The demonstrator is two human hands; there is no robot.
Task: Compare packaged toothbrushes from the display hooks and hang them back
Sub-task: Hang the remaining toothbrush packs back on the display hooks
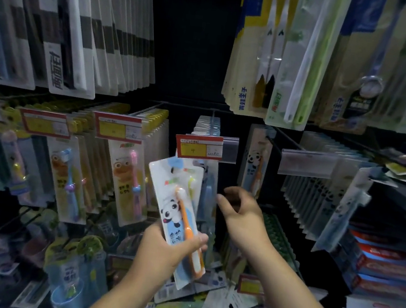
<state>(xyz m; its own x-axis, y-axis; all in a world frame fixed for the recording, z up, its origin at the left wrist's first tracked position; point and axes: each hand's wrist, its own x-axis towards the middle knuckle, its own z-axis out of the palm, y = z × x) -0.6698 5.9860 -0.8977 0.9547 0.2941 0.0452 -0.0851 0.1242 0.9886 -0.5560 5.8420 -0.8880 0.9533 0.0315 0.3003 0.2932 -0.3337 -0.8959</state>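
Left grip point(169, 251) is clamped on the lower half of the panda toothbrush pack point(167, 190), thumb pressed across the front and the other fingers hidden behind the card. The pack is held up, tilted a little, just in front of the hanging packs point(209, 187) below the red-and-yellow price tag point(199, 147). Right grip point(240, 214) holds nothing, fingers loosely curled and apart, close beside those hanging packs; whether it touches them I can't tell. The pack should be very light: a flat, glossy white card with a clear moulded blister over an orange toothbrush point(186, 228). The card looks stiff enough to stand up from a low hold, but it is bendy, and the smooth plastic face looks slick under a thumb. A pinch on the card edges beside the blister seems safest, since squeezing the bubble could dent it. The punched hang hole sits at the top, so a hold nearer there would steer it better onto a hook. Another pale card edge shows behind and below the pack; whether it is also held, I can't tell. More panda packs point(319, 192) hang in a tight row well to the right.
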